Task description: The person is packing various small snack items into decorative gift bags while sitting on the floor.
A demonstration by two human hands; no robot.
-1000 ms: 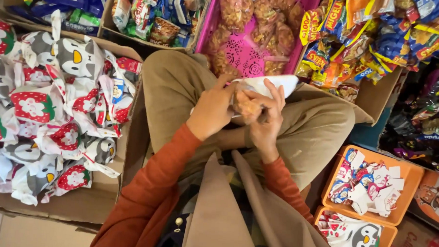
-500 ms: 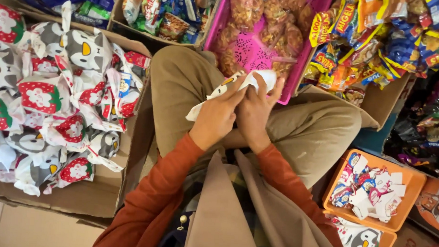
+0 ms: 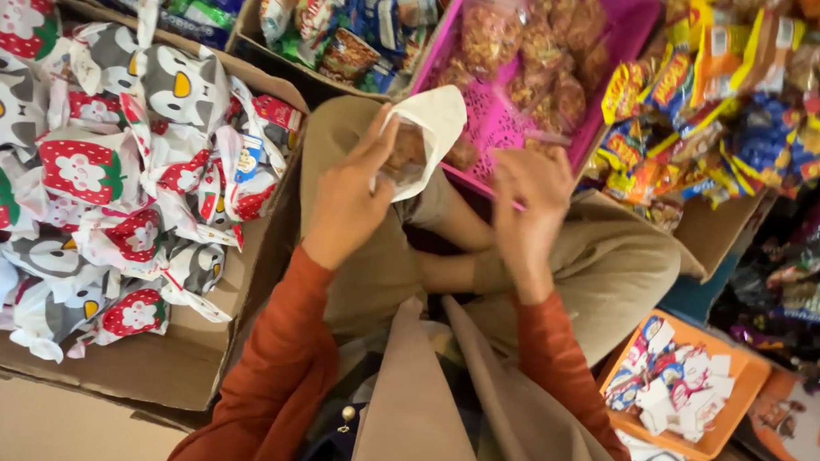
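White gift bag [image 3: 430, 130] held up over lap, just in front of pink basket [image 3: 610, 73]; brown snack seen inside bag mouth. Bag gripped by left hand [image 3: 352, 196], fingers curled round its side. Right hand [image 3: 531, 203] held apart, right of bag, near basket's front rim, fingers loosely bent, nothing pinched. Tied penguin and strawberry bags [image 3: 108, 180] piled in cardboard box [image 3: 174, 368], well left of basket.

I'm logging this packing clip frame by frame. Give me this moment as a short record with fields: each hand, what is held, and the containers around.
left hand: holds an open white bag with a brown snack inside
right hand: empty, at the near edge of the pink basket
pink basket: clear packs of brown snacks
cardboard box, left: tied strawberry- and penguin-print bags
orange tray, lower right: small printed packets
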